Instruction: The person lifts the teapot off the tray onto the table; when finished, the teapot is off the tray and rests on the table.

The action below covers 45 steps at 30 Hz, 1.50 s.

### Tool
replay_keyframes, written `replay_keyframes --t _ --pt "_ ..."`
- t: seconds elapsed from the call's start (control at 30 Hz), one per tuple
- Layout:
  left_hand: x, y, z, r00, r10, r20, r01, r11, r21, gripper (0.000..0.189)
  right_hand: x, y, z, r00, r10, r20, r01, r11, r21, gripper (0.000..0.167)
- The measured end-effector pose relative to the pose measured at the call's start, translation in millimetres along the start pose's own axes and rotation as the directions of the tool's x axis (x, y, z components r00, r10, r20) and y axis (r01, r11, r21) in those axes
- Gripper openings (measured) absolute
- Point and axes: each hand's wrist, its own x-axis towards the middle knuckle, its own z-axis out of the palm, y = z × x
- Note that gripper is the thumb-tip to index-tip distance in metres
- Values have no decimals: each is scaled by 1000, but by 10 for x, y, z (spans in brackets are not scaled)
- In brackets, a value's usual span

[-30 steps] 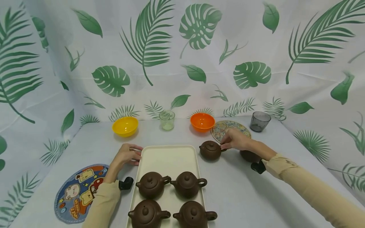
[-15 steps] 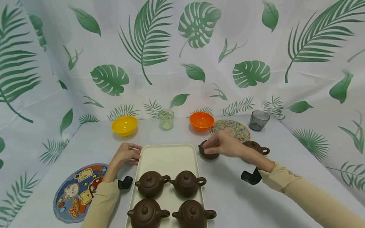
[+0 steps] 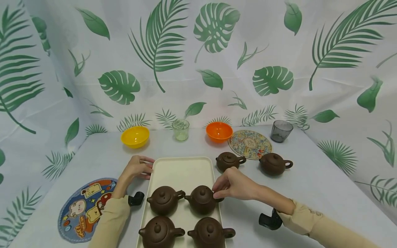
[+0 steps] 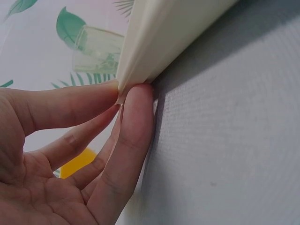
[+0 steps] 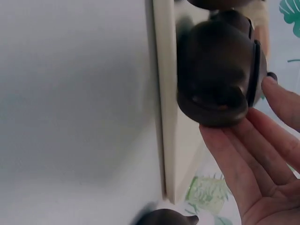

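My left hand [image 3: 138,167] is at the left edge of a cream tray [image 3: 183,169], and in the left wrist view its thumb and a finger pinch the tray's rim [image 4: 136,70]. My right hand [image 3: 236,185] is beside a dark brown teapot [image 3: 202,199] standing on the tray's right side. In the right wrist view, fingertips [image 5: 213,133] are right at this teapot's handle [image 5: 215,110], with a wide gap between the digits. Several brown teapots stand in two rows on the tray, all with handles to the right.
Two more brown teapots, one nearer [image 3: 228,161] and one farther right [image 3: 274,164], stand beyond the right hand. Behind are a yellow bowl [image 3: 135,137], green glass [image 3: 181,130], orange bowl [image 3: 219,132], patterned round mat [image 3: 250,144] and grey glass [image 3: 281,131]. A blue cartoon mat [image 3: 80,213] lies left.
My right hand has let go of the handle of the teapot right of the tray and moved nearer and left, to a teapot on the tray. The left hand stays at the tray.
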Motion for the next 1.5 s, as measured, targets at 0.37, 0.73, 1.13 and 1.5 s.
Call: replay_keyframes --t 0.37,0.73,1.13,1.5 --pt "-2 -8 9 1000 9 3 -9 1000 -1 42 -80 45 140 997 33 -64 -34 999 -20 13" --pt "-3 -11 5 1000 13 5 -13 1000 -10 43 -155 47 223 985 29 -171 -46 994 -101 12" --pt "-7 -15 21 1000 0 -4 0 1000 -4 42 -219 102 250 963 42 -268 -40 999 12 12" --pt "8 -37 16 1000 20 3 -20 1000 -19 42 -511 226 -76 918 -76 -390 89 996 14 13"
